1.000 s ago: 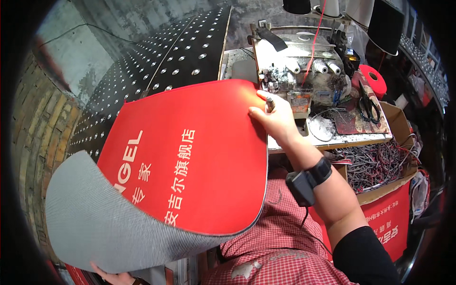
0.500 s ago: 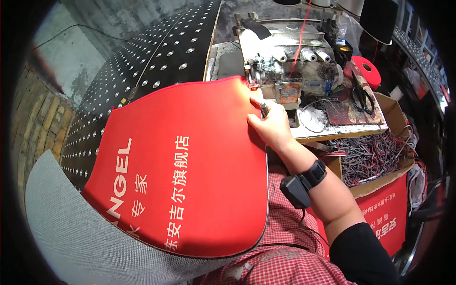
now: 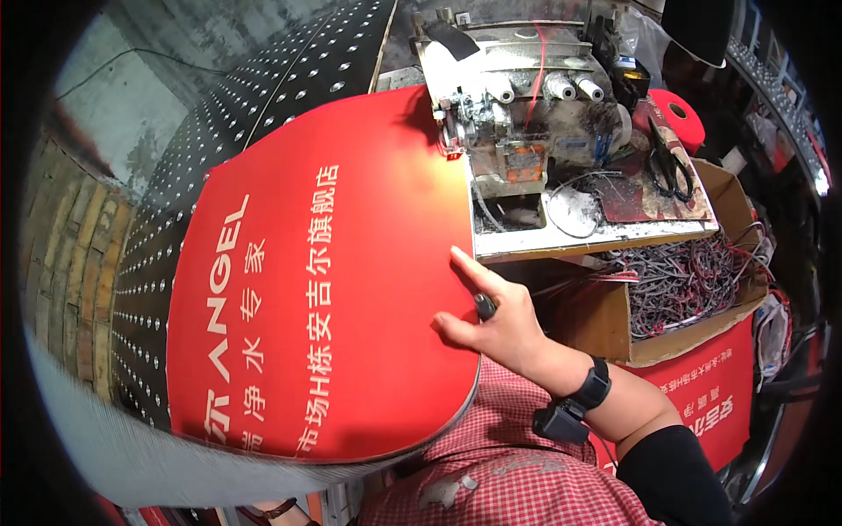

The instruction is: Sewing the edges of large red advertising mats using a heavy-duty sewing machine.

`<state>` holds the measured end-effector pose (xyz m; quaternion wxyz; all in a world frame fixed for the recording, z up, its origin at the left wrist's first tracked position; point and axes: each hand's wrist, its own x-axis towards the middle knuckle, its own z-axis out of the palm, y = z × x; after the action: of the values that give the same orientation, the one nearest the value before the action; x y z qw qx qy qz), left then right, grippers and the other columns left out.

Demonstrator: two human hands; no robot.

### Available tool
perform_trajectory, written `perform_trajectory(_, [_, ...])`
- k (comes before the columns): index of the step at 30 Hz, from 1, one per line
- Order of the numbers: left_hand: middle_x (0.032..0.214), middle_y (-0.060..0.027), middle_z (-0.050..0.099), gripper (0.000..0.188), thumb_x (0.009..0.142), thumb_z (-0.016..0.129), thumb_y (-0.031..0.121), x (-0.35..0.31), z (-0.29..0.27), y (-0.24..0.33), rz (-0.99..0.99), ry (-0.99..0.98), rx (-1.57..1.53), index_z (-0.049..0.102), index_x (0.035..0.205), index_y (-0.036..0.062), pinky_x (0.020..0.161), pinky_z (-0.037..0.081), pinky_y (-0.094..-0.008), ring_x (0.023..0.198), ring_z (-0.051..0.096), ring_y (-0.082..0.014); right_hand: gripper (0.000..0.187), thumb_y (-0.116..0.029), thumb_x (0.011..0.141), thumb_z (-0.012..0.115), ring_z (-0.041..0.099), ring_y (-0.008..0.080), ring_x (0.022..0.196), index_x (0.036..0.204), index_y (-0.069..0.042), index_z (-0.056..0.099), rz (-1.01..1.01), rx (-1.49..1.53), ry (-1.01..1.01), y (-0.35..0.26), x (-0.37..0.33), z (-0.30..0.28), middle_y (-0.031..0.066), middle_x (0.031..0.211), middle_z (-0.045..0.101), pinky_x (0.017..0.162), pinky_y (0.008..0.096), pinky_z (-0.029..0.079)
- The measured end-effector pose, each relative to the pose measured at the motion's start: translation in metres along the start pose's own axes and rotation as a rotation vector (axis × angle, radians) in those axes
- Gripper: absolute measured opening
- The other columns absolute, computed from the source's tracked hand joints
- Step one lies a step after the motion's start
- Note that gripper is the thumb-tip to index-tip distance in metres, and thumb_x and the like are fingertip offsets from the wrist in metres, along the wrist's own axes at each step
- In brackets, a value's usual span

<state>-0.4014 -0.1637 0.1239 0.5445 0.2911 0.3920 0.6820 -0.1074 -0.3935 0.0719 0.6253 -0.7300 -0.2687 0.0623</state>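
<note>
A large red mat [image 3: 395,263] with white printing and a rounded near end lies across the work surface and over my lap. Its far edge runs under the presser foot of an overlock sewing machine [image 3: 517,114]. My right hand [image 3: 509,329] rests at the mat's right edge, thumb and forefinger spread on its face. A small dark tool [image 3: 484,307], its kind unclear, sits in that hand's curled fingers. Of my left hand [image 3: 265,506] only a sliver shows below the mat, by a wrist with a dark bracelet; its fingers are hidden. Grey mat backing [image 3: 158,473] shows at the lower left.
Black-handled scissors [image 3: 671,171] and a red tape roll [image 3: 677,118] lie right of the machine. Below the table edge, a cardboard box [image 3: 671,346] holds tangled grey and red trimmings [image 3: 680,294]. Another red printed mat [image 3: 724,412] is beyond it. A studded black panel [image 3: 307,88] stretches left.
The mat has moved farther forward along the machine, its curved right edge passing the needle area. My right hand has slid nearer to me along that edge. My left wrist has come into view.
</note>
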Motion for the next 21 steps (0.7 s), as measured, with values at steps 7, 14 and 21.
perform_trajectory(7, [0.133, -0.0147, 0.039, 0.064, 0.083, 0.048, 0.043, -0.021, -0.01, -0.019, -0.044, -0.08, 0.034, 0.036, 0.13, 0.0011, 0.098, 0.034, -0.0441, 0.121, 0.038, -0.0298, 0.065, -0.015, 0.067, 0.073, 0.066, 0.0206, 0.08, 0.124, 0.003, 0.046, -0.021, 0.044, 0.006, -0.008, -0.028, 0.001, 0.0203, 0.098, 0.063, 0.07, 0.0263, 0.051])
perform_trajectory(14, [0.133, -0.0145, 0.04, 0.061, 0.084, 0.047, 0.04, 0.023, -0.022, 0.02, -0.123, -0.176, 0.078, 0.037, 0.13, 0.0009, 0.098, 0.035, -0.044, 0.121, 0.039, -0.0294, 0.059, -0.013, 0.068, 0.073, 0.062, 0.022, 0.062, 0.121, 0.002, 0.05, -0.308, -0.044, 0.174, 0.029, -0.003, 0.001, 0.0155, 0.075, 0.062, 0.059, 0.0275, 0.049])
perform_trajectory(21, [0.132, -0.0143, 0.04, 0.059, 0.084, 0.046, 0.038, 0.08, -0.05, 0.056, -0.3, -0.301, 0.155, 0.037, 0.129, 0.0008, 0.097, 0.035, -0.044, 0.12, 0.04, -0.029, 0.05, -0.008, 0.066, 0.072, 0.055, 0.0109, 0.054, 0.114, -0.003, 0.058, -0.146, 0.006, 0.017, 0.008, -0.025, -0.004, 0.0101, 0.081, 0.066, 0.055, 0.0224, 0.047])
